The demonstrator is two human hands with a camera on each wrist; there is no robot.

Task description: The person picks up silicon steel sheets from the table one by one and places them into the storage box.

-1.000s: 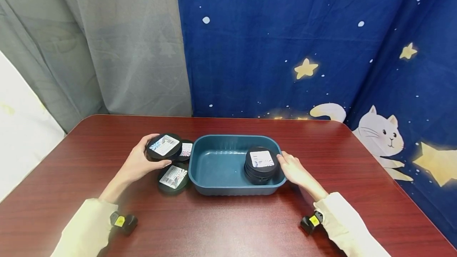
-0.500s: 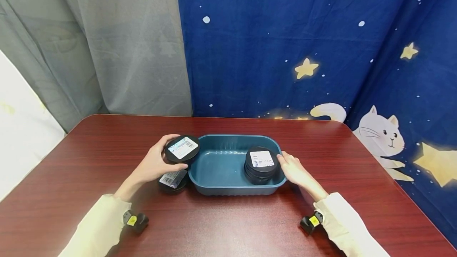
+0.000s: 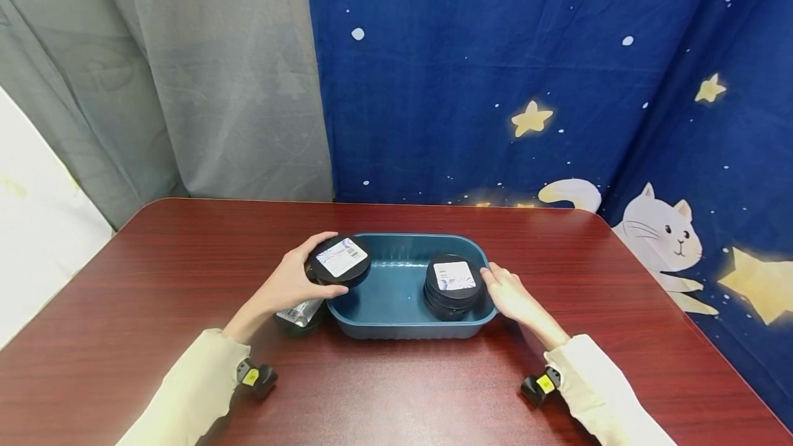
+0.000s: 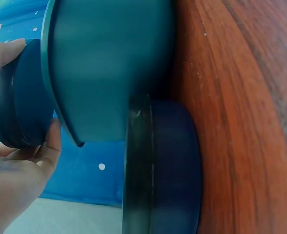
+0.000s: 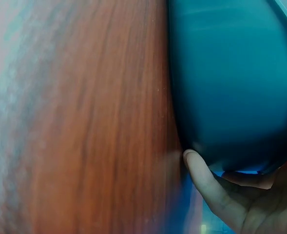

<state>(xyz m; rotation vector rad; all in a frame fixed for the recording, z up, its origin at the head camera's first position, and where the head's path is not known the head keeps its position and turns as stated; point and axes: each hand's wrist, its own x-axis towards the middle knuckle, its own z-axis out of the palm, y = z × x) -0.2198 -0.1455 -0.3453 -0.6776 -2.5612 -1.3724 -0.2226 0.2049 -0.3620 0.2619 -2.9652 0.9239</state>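
Watching, I saw the left hand [image 3: 296, 279] curled round a black tub [image 3: 341, 260] over the left end of the blue bin [image 3: 396, 331], whose right end the right hand [image 3: 511, 292] gripped, and feared dipping too low might knock the tub against the rim [image 4: 48, 80].

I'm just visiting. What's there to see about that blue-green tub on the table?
The tub is an open-topped, rounded rectangle with a thin rim and smooth, slightly shiny walls that look like plastic. It stands upright on the reddish wood-grain table, a long side facing the person. Black round containers sit stacked inside its right end, where the right hand touches it. Its underside is hidden.
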